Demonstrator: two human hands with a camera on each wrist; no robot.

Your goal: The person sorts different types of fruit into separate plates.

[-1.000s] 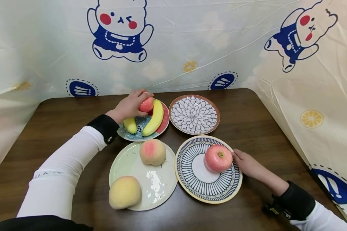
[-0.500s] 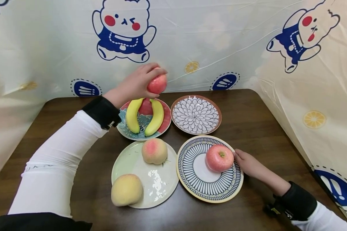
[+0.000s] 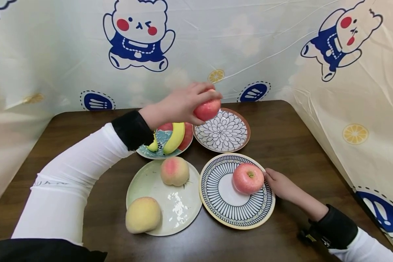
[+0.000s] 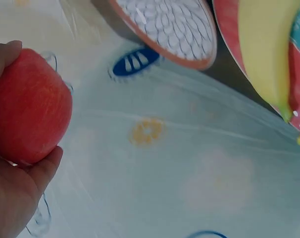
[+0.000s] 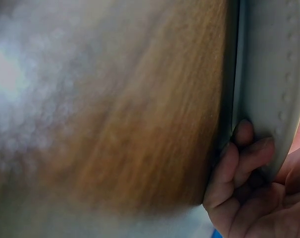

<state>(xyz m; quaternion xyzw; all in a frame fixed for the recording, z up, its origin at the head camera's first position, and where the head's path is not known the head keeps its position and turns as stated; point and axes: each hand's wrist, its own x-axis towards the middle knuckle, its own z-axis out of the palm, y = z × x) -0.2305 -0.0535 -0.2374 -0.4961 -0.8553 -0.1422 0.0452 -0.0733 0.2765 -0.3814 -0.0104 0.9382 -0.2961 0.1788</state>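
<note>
My left hand (image 3: 185, 103) grips a red apple (image 3: 208, 109) in the air, in front of the far edge of the flower-patterned plate (image 3: 220, 131). In the left wrist view, fingers and thumb wrap that apple (image 4: 33, 106). On the right, my right hand (image 3: 280, 185) pinches the rim of a blue-and-white striped plate (image 3: 237, 218). A second apple (image 3: 247, 178) rests on this plate by the thumb. From the right wrist, curled fingers (image 5: 251, 156) show under the plate's pale underside (image 5: 269, 64). The plate lies on or just above the table; I cannot tell which.
Two bananas (image 3: 175, 138) lie on a red-and-teal plate (image 3: 187, 140), partly behind my left forearm. A pale green plate (image 3: 180, 218) at front left holds a pinkish peach (image 3: 175, 171) and a yellow peach (image 3: 143, 214). A printed curtain (image 3: 196, 43) hangs behind the brown table (image 3: 281, 131).
My left hand has lifted the apple from the banana plate and carried it right, toward the flower-patterned plate. My right hand keeps its place at the striped plate.
</note>
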